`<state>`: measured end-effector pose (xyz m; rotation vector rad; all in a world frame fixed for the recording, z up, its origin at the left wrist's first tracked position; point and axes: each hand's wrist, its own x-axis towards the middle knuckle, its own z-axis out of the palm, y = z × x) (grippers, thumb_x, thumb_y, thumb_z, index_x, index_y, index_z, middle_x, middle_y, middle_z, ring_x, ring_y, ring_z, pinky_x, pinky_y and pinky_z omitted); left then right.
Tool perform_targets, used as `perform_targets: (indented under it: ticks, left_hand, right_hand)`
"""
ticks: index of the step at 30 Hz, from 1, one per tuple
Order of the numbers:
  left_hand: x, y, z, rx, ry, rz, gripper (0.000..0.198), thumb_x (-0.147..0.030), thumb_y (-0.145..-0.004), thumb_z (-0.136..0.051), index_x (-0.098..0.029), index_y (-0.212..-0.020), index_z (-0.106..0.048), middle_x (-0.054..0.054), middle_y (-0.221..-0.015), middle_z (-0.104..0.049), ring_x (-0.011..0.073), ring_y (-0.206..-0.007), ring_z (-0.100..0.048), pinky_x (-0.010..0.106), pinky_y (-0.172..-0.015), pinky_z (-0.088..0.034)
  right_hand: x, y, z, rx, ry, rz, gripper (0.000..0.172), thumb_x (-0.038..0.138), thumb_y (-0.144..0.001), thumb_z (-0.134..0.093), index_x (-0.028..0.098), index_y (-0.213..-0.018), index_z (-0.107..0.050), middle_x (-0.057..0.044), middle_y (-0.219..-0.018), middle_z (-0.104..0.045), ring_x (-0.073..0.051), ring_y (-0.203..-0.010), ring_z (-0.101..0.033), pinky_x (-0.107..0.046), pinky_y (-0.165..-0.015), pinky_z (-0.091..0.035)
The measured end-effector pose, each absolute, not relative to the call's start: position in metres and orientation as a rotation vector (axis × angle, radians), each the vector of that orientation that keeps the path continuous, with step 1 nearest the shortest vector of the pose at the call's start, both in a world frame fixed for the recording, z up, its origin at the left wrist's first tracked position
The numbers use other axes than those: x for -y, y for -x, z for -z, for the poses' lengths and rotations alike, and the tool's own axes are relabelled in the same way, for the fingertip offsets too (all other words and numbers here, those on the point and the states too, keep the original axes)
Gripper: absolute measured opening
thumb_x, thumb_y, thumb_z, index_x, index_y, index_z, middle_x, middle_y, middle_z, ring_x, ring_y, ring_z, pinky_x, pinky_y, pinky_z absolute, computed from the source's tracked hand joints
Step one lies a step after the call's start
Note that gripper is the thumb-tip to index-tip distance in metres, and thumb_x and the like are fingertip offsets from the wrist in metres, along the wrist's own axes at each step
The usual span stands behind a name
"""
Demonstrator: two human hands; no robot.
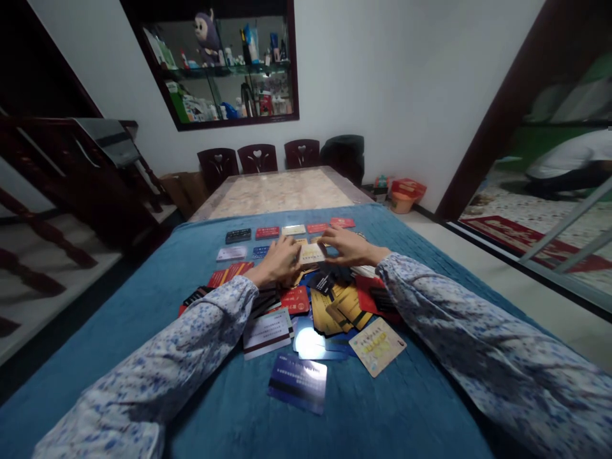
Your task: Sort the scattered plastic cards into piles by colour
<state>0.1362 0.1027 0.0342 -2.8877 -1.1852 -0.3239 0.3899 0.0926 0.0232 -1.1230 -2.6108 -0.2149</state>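
"Where is your grip now?"

"From the left: the red cards (228, 275) lie overlapping on the blue cloth (119, 331), which covers the near part of the bench (268, 189). Next, my left hand (281, 258) pinches the pale card (312, 254) at its left edge. My right hand (345, 246) pinches its right edge. The card is above the far part of the heap; I cannot tell if it touches."

"And how to handle it well?"

"I think I should hold only the edges, lightly, so the print stays readable. I would keep both wrists raised, because my fingers could push the yellow cards (329, 312), just nearer, which look slippery and loosely stacked."
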Motion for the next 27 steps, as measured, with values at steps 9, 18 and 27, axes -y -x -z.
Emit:
perform_targets:
  ticks: [9,18,27]
  left_hand:
    - [-0.133,-0.128,-0.042,1.163,2.878,0.160,0.014,-0.028,-0.087,-0.067,-0.020,-0.099,-0.067,0.014,-0.121,-0.062,0.0354,-0.121,-0.048,0.051,-0.099,-0.043]
    - [-0.159,-0.125,-0.045,1.187,2.890,0.155,0.008,-0.026,-0.086,-0.065,-0.020,-0.092,-0.065,0.014,-0.117,-0.063,0.0352,-0.118,-0.049,0.054,-0.099,-0.040]
    - [-0.185,-0.135,-0.047,1.287,2.764,0.015,0.025,-0.016,-0.081,-0.060,-0.019,-0.103,-0.069,0.016,-0.125,-0.061,0.0370,-0.123,-0.047,0.056,-0.099,-0.040]
  right_hand:
    - [-0.118,-0.380,-0.032,2.651,1.149,0.205,0.027,0.035,-0.086,-0.072,0.018,-0.106,-0.076,-0.014,-0.105,-0.066,-0.028,-0.098,-0.054,-0.038,-0.085,-0.046]
    - [-0.148,-0.372,-0.038,2.698,1.215,0.180,0.018,0.032,-0.085,-0.074,0.018,-0.098,-0.075,-0.013,-0.107,-0.067,-0.028,-0.101,-0.054,-0.036,-0.082,-0.044]
    - [-0.170,-0.359,-0.048,2.727,1.420,0.136,0.019,0.032,-0.088,-0.072,0.019,-0.102,-0.076,-0.014,-0.115,-0.069,-0.029,-0.110,-0.054,-0.033,-0.085,-0.042]
